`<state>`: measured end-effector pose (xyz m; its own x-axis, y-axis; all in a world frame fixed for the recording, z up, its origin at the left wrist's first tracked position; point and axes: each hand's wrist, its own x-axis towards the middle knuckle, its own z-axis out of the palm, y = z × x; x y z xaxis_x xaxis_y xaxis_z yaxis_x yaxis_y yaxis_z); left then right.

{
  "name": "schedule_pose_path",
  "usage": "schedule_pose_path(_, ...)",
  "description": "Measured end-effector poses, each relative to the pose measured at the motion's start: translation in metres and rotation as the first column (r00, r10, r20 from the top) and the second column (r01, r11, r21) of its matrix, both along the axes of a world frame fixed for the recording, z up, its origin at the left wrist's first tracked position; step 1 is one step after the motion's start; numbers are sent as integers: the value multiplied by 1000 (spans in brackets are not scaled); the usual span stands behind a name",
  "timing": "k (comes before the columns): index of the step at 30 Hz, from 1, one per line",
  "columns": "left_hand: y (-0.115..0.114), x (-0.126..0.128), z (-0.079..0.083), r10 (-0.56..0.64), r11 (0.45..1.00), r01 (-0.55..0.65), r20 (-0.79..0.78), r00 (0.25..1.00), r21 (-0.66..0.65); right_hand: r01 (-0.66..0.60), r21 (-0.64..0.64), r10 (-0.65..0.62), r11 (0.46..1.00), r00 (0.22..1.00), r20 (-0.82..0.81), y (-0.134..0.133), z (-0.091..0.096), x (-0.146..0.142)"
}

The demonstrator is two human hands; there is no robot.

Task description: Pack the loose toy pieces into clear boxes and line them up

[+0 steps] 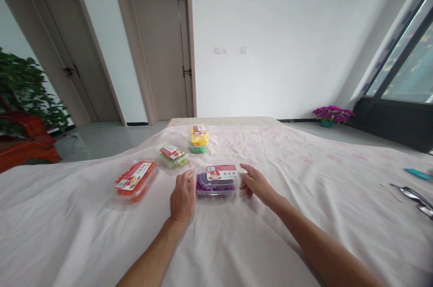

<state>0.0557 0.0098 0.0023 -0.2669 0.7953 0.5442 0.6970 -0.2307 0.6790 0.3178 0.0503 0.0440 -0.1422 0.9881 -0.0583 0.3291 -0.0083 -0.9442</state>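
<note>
A clear plastic box with purple contents [216, 183] and a red label lies on the pale cloth-covered table [237, 242]. My left hand [183, 197] rests against the box's left side, fingers curled around its edge. My right hand [255, 181] touches the right side, fingers partly bent, index finger stretched toward the lid. Both hands flank the box at table level. Further left lie an orange-filled box [134, 180], a green-filled box [172, 155] and a yellow-filled box [198, 138].
Metal tongs or scissors [414, 199] and a teal object [417, 173] lie at the table's right edge. Beyond the table are two doors, a potted plant [23, 93], red furniture [27, 143] and purple flowers [331, 115] by the window.
</note>
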Motion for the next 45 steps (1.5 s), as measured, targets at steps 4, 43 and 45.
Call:
schedule_pose_path(4,-4,2,4,-28,990,39,82,996,-135,-49,35,43,998,988,148,-8,5,-7)
schedule_pose_path(43,12,-26,30,-100,689,575,728,678,-440,-67,-47,65,997,997,-32,59,-16,-21)
schedule_pose_path(45,11,-30,32,-108,630,624,743,660,-462,-11,-78,6,997,998,-62,60,-17,-24)
